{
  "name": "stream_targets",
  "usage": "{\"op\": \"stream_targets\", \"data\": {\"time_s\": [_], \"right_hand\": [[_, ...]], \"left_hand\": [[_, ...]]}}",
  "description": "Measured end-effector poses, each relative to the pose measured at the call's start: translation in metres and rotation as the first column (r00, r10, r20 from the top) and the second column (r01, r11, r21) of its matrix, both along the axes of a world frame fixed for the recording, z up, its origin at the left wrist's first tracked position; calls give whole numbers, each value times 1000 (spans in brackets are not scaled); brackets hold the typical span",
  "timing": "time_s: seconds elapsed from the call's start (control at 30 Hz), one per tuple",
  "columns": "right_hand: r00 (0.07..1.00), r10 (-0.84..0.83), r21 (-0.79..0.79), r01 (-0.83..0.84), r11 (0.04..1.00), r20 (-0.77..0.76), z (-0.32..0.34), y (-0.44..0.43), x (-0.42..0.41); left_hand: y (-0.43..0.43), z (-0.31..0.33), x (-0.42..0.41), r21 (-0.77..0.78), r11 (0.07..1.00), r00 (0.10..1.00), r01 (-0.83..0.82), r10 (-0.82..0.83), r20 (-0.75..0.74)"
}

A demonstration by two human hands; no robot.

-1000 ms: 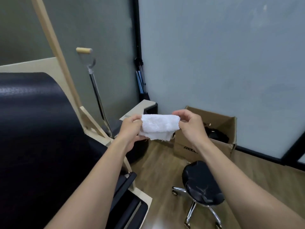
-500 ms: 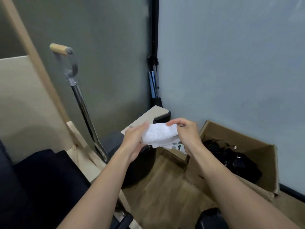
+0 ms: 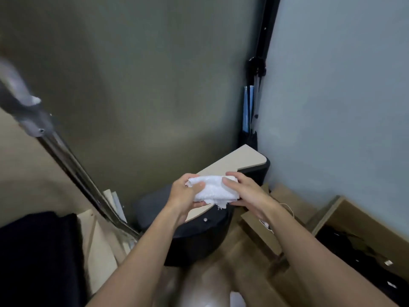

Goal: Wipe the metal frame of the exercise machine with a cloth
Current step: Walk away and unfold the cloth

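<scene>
Left hand (image 3: pixel 183 196) and right hand (image 3: pixel 245 193) still pinch the cloth (image 3: pixel 212 189), now bunched tighter. Bar (image 3: pixel 73 167) sits farther left, blurred.

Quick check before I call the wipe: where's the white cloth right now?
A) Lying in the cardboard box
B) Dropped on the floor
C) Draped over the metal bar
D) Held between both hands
D: the white cloth is bunched between the left hand and the right hand, both gripping it in mid-air, clear of the metal bar off to the left.
</scene>
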State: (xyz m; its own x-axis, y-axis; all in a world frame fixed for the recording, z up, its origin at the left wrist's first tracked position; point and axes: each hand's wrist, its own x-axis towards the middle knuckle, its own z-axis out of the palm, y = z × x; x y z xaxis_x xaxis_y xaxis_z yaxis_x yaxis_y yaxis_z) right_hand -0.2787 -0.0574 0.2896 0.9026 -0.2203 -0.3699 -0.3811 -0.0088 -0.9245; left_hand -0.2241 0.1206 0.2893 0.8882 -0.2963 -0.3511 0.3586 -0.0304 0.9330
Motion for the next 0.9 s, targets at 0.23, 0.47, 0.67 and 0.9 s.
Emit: {"op": "stream_targets", "data": {"time_s": [0.23,0.47,0.67,0.9], "right_hand": [[990,104,-1,-104,995,-94,-56,-48,131],[958,220,-150,-248,957,-182,-142,-56,246],[926,269,-344,-352,870,-266,-245,-55,323],[872,351,-455,-480,750,-342,-340,-51,371]], "left_hand": [[-37,-57,106,139,968,970,-208,223,-98],[-48,-148,197,362,889,940,-282,331,-82],[-59,-251,263,594,781,965,-194,260,-27],[-80,-321,296,841,540,997,25,50,-61]]}}
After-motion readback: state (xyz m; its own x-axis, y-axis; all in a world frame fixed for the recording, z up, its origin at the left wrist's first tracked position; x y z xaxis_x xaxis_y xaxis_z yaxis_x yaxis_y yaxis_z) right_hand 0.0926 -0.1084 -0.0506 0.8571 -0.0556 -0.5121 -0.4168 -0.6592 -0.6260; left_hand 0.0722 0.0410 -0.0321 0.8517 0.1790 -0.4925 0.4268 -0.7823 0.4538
